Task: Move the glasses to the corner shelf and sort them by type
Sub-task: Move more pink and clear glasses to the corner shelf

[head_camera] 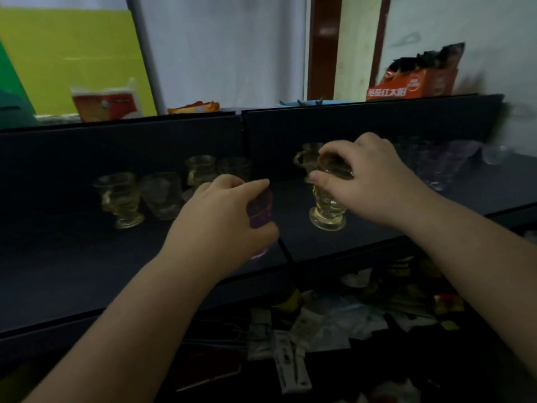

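Observation:
My left hand (220,216) grips a purple glass (260,212) over the dark shelf (87,271); most of that glass is hidden by my fingers. My right hand (369,181) holds a yellowish footed glass (328,210) by its rim, its foot on or just above the shelf. To the left stand another yellowish footed glass (120,199) and a clear glass (161,194), with a third yellowish glass (200,170) behind them. A further yellowish glass (306,158) sits behind my right hand. Purple glasses (436,164) stand blurred at the far right.
A small clear glass (494,154) stands at the shelf's right end. On top of the shelf's back panel lie an orange box (412,84) and a red and white packet (107,103). Below the shelf front lies a heap of clutter (334,324).

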